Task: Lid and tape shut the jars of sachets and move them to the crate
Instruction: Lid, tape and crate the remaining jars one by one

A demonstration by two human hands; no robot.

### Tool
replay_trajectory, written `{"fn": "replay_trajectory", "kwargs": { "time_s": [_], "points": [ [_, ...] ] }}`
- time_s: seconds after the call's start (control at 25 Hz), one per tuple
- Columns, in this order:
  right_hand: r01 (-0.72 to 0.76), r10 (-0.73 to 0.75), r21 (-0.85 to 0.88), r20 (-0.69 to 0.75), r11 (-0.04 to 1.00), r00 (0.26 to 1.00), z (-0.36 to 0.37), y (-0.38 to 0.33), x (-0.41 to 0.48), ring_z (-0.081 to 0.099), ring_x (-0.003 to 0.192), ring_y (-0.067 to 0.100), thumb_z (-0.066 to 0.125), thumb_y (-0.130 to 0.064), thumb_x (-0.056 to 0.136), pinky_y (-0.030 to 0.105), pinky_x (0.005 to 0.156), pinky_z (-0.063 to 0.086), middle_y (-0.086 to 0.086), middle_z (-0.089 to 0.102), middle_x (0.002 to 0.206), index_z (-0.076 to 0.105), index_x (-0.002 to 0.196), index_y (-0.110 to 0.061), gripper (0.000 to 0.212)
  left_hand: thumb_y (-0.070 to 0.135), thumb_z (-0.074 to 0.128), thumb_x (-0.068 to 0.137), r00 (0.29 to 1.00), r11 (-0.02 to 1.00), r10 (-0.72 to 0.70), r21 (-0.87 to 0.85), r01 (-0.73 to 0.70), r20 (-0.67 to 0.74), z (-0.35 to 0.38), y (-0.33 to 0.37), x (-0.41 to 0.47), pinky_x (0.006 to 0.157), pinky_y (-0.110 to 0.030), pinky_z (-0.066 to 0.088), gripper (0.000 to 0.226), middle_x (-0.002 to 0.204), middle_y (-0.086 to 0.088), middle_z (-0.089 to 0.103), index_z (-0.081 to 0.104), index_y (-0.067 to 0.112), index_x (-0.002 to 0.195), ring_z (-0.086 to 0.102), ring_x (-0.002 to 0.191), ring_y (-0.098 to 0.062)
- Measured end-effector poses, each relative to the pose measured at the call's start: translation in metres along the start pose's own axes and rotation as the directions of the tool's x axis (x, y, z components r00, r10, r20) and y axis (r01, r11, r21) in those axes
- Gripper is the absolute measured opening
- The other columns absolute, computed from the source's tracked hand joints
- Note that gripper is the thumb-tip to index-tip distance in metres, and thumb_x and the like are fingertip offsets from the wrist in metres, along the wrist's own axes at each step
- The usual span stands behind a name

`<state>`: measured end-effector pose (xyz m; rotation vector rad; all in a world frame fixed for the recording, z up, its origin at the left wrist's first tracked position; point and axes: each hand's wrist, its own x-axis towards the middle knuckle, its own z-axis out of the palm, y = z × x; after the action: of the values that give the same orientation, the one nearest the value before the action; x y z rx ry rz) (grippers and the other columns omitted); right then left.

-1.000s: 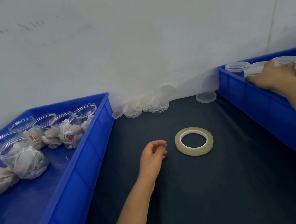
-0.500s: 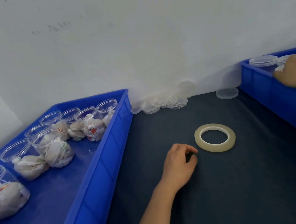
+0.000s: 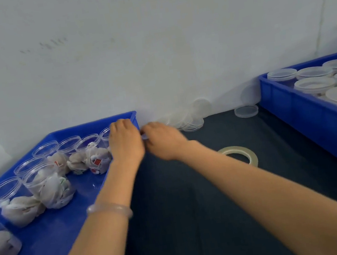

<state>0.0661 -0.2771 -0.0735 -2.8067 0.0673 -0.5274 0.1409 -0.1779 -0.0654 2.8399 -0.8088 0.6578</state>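
Several open clear jars of sachets [image 3: 49, 188] stand in the blue crate on the left [image 3: 87, 125]. My left hand [image 3: 125, 143] reaches over that crate's far right corner, its fingers curled down around the jar [image 3: 105, 135] there, which it mostly hides. Close beside it, my right hand [image 3: 163, 142] hovers over the crate's edge with curled fingers, and a clear lid edge [image 3: 144, 136] shows at its fingertips. A pile of loose clear lids [image 3: 193, 121] leans against the wall. The tape roll [image 3: 250, 155] lies on the dark mat, partly behind my right forearm.
A second blue crate [image 3: 316, 121] on the right holds several lidded jars [image 3: 314, 84]. One single lid [image 3: 246, 111] lies flat near that crate's corner. The dark mat [image 3: 198, 210] runs between the two crates, and a white wall closes off the back.
My right hand left the right crate and swung across to the left crate's corner. My left hand rose from beside the tape roll to the jar there. My view turned left.
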Motion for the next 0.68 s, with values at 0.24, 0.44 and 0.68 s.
{"fn": "replay_trajectory", "kwargs": {
  "time_s": [0.24, 0.44, 0.68],
  "points": [
    [-0.031, -0.004, 0.169, 0.201, 0.985, 0.98, 0.029, -0.043, 0.048, 0.037, 0.139, 0.029, 0.048, -0.01, 0.096, 0.042, 0.115, 0.031, 0.015, 0.037, 0.153, 0.035, 0.147, -0.002, 0.054, 0.011, 0.044, 0.102, 0.919, 0.992, -0.084, -0.053, 0.113, 0.385, 0.014, -0.059, 0.046, 0.112, -0.046, 0.034, 0.046, 0.151, -0.023, 0.038, 0.035, -0.003, 0.145, 0.042, 0.137, -0.038],
    [-0.046, -0.003, 0.19, 0.249, 0.981, 0.969, 0.049, -0.038, 0.039, 0.008, 0.153, 0.023, 0.042, -0.022, 0.101, 0.048, 0.123, 0.011, 0.005, 0.005, 0.167, 0.007, 0.159, -0.012, 0.068, 0.02, 0.037, 0.107, 0.95, 0.977, -0.159, -0.097, 0.191, 0.267, 0.024, -0.061, 0.044, 0.098, -0.045, 0.042, 0.036, 0.134, -0.026, 0.055, 0.053, -0.003, 0.129, 0.054, 0.121, -0.04],
    [-0.098, 0.036, 0.385, 0.165, 0.918, 0.986, 0.039, -0.03, 0.025, 0.025, 0.146, 0.031, 0.044, -0.021, 0.102, 0.047, 0.116, 0.028, 0.014, 0.024, 0.16, 0.024, 0.151, -0.001, 0.057, 0.001, 0.05, 0.098, 0.943, 0.984, -0.175, -0.024, 0.176, -0.282, -0.011, -0.031, 0.024, 0.069, -0.039, 0.042, 0.023, 0.121, -0.026, 0.051, 0.051, -0.006, 0.119, 0.052, 0.108, -0.039]
  ]
}}
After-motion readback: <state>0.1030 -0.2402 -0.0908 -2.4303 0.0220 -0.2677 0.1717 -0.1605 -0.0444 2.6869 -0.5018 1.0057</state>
